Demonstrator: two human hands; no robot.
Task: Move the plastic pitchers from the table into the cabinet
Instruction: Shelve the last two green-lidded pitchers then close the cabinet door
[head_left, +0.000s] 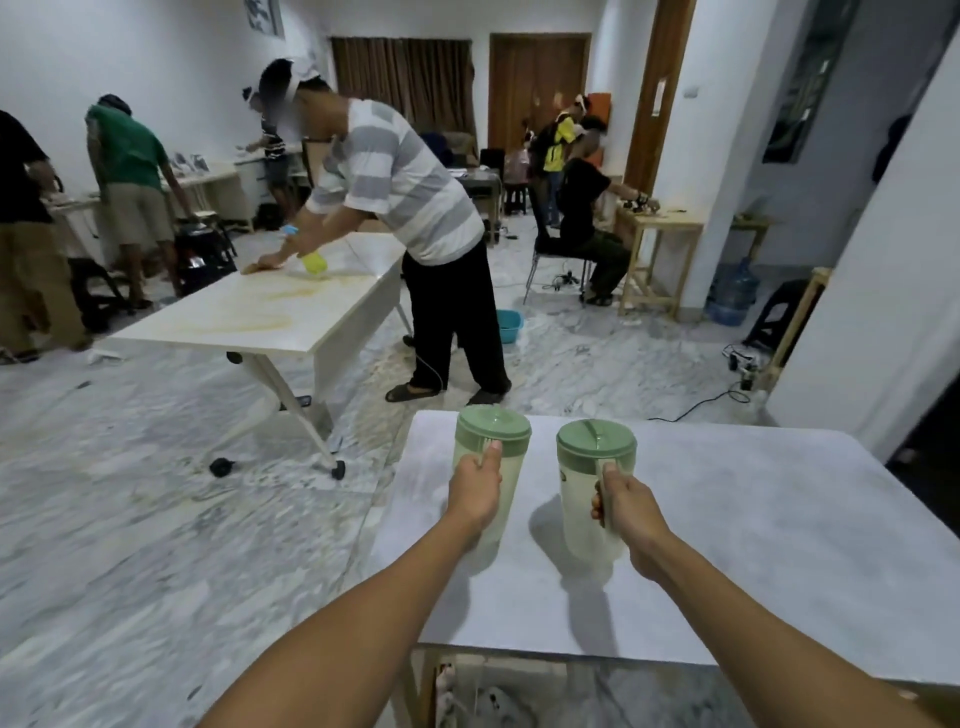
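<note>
Left hand (475, 486) clamped round the handle of the left pitcher (491, 467); right hand (626, 506) clamped round the handle of the right pitcher (592, 488). Both pitchers: translucent pale plastic, cylindrical, round matte green lids above the fists. They stand upright, near each other, over the smooth grey table (753, 545); contact with it unclear.

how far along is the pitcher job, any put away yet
None put away. The left hand grips the left pitcher and the right hand grips the right pitcher, both over the table. Still left: carrying both to the cabinet, which isn't in view.
</note>
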